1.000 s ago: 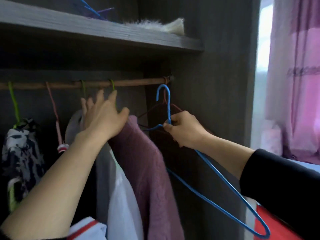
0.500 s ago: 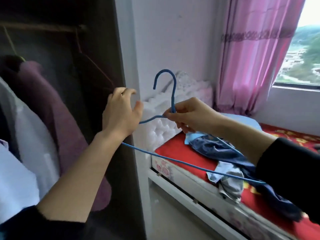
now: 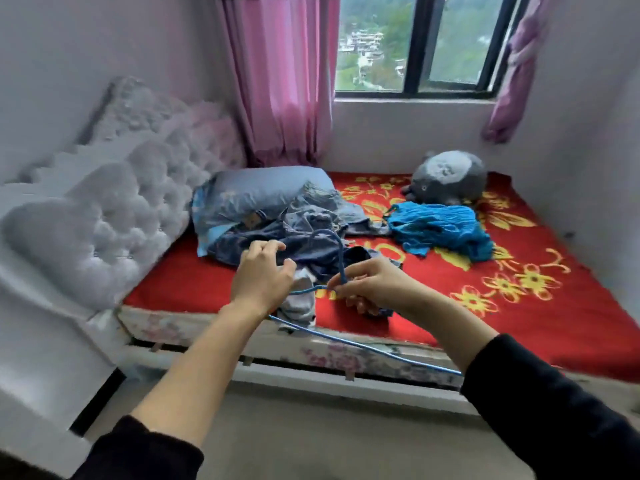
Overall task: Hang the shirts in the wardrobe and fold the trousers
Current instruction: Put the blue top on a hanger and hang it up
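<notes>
Hanger (image 3: 364, 348) is pinched at its neck by the right hand (image 3: 367, 289) and held over the bed (image 3: 332, 356) edge. Left hand (image 3: 259, 278) is loosely curled just beside it, gripping nothing. Open floor (image 3: 311, 438) is seen before the bed. Denim heap (image 3: 277, 239) lies near the edge; its tan patch (image 3: 254, 220) is unreadable. Blue garment (image 3: 440, 230) lies farther in, with open blanket (image 3: 519, 323) to its right.

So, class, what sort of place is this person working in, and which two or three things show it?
Almost certainly a home bedroom: a red-covered bed, a tufted headboard, a blue pillow, and a pink curtain beside the window.
</notes>
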`<state>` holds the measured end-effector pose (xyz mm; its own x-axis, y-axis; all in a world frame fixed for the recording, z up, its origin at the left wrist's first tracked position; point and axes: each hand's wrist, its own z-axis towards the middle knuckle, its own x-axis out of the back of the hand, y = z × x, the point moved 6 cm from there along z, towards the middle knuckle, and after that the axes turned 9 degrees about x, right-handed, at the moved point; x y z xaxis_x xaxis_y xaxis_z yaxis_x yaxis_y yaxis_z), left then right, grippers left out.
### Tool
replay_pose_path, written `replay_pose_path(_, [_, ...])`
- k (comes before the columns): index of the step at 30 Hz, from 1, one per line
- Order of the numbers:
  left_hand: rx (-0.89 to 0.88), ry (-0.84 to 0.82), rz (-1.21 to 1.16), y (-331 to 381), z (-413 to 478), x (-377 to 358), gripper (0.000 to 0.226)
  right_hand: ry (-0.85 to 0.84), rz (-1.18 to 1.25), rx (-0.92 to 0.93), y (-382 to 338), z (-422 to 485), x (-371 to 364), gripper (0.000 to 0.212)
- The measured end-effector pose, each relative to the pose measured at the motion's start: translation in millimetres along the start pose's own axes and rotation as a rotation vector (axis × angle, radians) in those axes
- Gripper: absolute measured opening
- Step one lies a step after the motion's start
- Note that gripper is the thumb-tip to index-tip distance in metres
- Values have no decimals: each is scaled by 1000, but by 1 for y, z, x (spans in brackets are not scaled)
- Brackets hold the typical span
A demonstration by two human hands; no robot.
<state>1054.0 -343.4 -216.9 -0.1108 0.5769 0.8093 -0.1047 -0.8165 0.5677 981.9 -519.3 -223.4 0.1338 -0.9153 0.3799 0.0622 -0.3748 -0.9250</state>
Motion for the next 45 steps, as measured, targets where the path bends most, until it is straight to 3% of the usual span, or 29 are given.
replay_pose_path(11, [-131,-404,52,91,122,-228,38,348,51,-411,155,51,148,7])
replay_pose_path(21, [-72,-704,-15,190,187,-378,45,601,130,-541,246,69,271,14])
replay_pose_path(26, [-17,-739,2,226,231,-463,45,571,141,-593,317,114,339,17])
replay_pose_path(34, [235,-769,144,236,316,-579,47,399,110,-700,431,211,451,22])
replay_pose_path(45, [317,-769,236,205,433,-733,46,541,-248,-621,558,325,532,15])
